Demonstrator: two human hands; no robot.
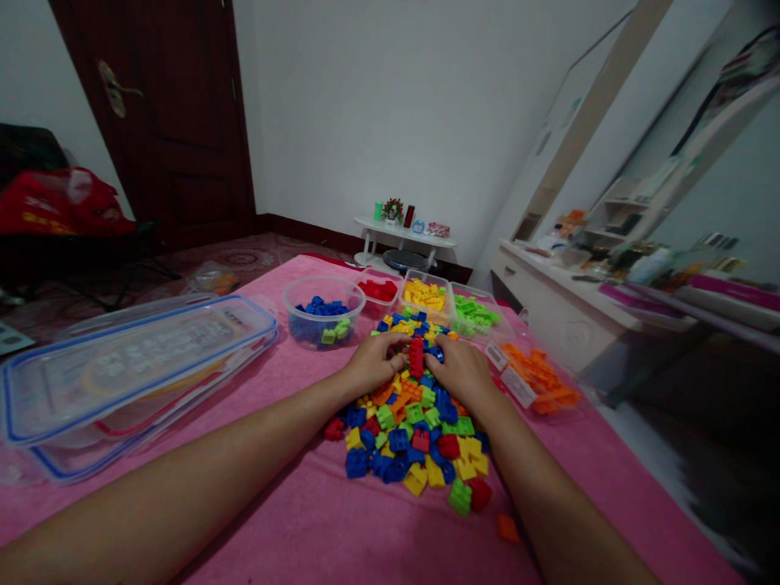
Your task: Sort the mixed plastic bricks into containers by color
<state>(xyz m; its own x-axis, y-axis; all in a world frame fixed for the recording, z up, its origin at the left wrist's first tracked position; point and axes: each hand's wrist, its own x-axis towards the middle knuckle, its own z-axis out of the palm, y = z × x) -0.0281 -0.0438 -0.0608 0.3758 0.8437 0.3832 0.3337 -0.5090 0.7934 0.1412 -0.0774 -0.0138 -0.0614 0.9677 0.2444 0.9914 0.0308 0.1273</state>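
- Head view: the left hand [374, 361] was over the mixed heap of bricks [414, 413], its fingers curled and partly open; whether it gripped anything could not be told.
- The right hand [461, 370] faced it, thumb and fingers a little apart; its hold was unclear too.
- A red brick [416, 357] showed between both hands, above the heap.
- Beyond stood a round tub [291, 305], holding blue and green bricks, on pink cloth [329, 528].
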